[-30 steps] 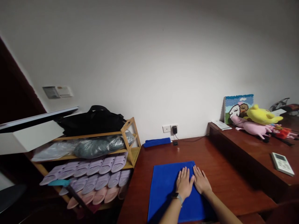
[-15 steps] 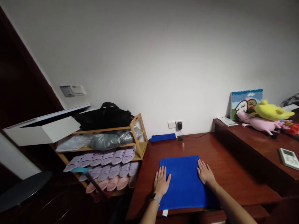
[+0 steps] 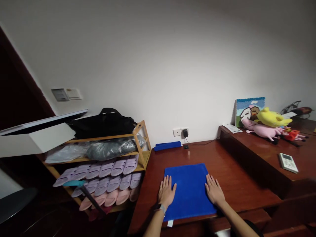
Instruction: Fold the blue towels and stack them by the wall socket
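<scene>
A blue cloth point(image 3: 189, 191) lies flat on the reddish-brown wooden table point(image 3: 237, 184), with a small white tag at its front left corner. My left hand point(image 3: 167, 193) rests palm down on the cloth's left edge, fingers stretched out, with a watch on the wrist. On the right edge of the cloth my right hand point(image 3: 214, 190) lies flat, its fingers apart. Neither hand grips anything. Near the wall sits a second, folded blue cloth point(image 3: 168, 145).
To the left stands a wooden rack point(image 3: 142, 144) with slippers point(image 3: 106, 168), bagged items and a black bag point(image 3: 105, 123). A black plug point(image 3: 185, 133) trails a cable. On the raised right ledge are plush toys point(image 3: 265, 128), a picture point(image 3: 249, 110) and a white remote point(image 3: 288, 162).
The view has shifted a little to the right. My right hand has slid slightly toward me along the cloth's right edge. My left hand stays on the left edge.
</scene>
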{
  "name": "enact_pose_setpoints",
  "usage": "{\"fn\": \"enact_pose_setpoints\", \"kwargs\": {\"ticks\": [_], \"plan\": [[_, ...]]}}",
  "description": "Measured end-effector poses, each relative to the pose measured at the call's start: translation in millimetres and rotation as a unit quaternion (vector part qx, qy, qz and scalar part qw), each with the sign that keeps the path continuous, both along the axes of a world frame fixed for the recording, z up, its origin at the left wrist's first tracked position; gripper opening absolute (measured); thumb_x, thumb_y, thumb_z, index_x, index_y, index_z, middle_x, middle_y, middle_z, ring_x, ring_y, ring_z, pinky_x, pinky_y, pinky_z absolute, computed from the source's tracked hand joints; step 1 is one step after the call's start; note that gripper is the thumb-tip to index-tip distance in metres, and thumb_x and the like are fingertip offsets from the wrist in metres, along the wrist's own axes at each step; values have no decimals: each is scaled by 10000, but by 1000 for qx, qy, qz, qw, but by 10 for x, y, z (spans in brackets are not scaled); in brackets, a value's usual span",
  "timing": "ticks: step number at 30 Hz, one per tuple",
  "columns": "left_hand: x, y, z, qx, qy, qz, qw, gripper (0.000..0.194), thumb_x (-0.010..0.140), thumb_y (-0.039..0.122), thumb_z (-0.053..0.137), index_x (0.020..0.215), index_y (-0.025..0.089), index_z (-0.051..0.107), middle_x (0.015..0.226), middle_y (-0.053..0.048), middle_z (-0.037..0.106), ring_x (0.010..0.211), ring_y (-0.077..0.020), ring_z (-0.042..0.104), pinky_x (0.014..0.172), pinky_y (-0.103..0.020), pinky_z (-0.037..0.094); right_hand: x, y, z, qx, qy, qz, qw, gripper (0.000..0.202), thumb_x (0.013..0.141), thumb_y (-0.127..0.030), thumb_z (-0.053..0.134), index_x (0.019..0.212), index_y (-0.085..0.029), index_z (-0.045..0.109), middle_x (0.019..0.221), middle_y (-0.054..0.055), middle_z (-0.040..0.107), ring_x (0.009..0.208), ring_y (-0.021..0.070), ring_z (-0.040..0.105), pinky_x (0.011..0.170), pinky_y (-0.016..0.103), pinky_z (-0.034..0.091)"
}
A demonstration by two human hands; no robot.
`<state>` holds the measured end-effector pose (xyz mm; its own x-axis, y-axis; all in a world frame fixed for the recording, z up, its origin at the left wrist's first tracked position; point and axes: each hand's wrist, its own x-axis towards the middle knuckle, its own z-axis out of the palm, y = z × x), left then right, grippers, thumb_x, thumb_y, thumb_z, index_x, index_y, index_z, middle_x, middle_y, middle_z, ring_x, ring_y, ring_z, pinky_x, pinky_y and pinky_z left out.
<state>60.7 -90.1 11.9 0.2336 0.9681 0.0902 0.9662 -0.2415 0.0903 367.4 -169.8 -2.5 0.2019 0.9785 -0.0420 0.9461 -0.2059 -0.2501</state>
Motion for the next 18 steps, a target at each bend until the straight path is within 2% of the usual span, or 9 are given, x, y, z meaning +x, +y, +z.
{"fn": "enact_pose_setpoints", "kwargs": {"ticks": [2,4,6,9,12,13,15,18], "plan": [[60,1,14,8,0,-2,1000,704,1058,519,222,1626,116,332,1694,-130,294,1583,-277,242,1303,-498,213,-8,2,30,-1,10,1,1000,711,1028,-437,134,1654,-112,226,1726,50,212,1606,216,153,1304,429,96],[244,-42,24,23,-10,-20,999,674,1064,479,204,1627,133,336,1690,-117,310,1581,-279,245,1302,-510,218,-11,11,47,-2,16,0,1000,713,1027,-441,137,1654,-114,223,1726,52,212,1606,218,153,1305,434,91],[570,-142,27,30,-31,-61,997,664,1070,467,169,1632,150,325,1696,-96,302,1583,-269,239,1301,-504,234,-10,14,53,-1,17,-1,1000,713,1026,-441,135,1654,-111,213,1727,55,208,1606,219,151,1306,439,88],[1193,-359,7,11,-66,-153,986,679,1073,506,131,1640,172,299,1703,-73,289,1589,-235,224,1308,-460,233,2,1,50,-3,5,5,1000,705,1026,-423,139,1654,-108,206,1730,52,194,1608,223,138,1305,440,82],[1653,-526,-40,-19,-93,-194,977,683,1073,502,84,1644,184,280,1703,-67,290,1591,-213,215,1315,-444,216,22,-10,36,-11,-13,21,1000,685,1024,-387,158,1652,-125,232,1733,43,182,1610,226,121,1303,428,82],[1718,-552,-61,-26,-96,-195,976,676,1072,492,78,1646,190,268,1702,-66,292,1591,-218,214,1316,-459,215,27,-10,29,-12,-16,25,999,680,1022,-379,167,1651,-132,243,1733,42,181,1610,227,119,1302,426,83],[1694,-555,-106,-30,-96,-194,976,659,1070,481,92,1652,208,234,1703,-60,287,1592,-235,208,1315,-499,212,32,-4,12,-7,-17,24,1000,679,1023,-383,173,1650,-134,249,1731,44,187,1609,231,128,1302,433,89],[1336,-487,-156,-18,-80,-173,982,666,1068,514,137,1658,216,216,1712,-54,257,1594,-248,195,1312,-510,220,29,10,-15,2,-12,15,1000,698,1027,-422,143,1653,-125,229,1725,44,204,1604,228,157,1304,444,105]]}}
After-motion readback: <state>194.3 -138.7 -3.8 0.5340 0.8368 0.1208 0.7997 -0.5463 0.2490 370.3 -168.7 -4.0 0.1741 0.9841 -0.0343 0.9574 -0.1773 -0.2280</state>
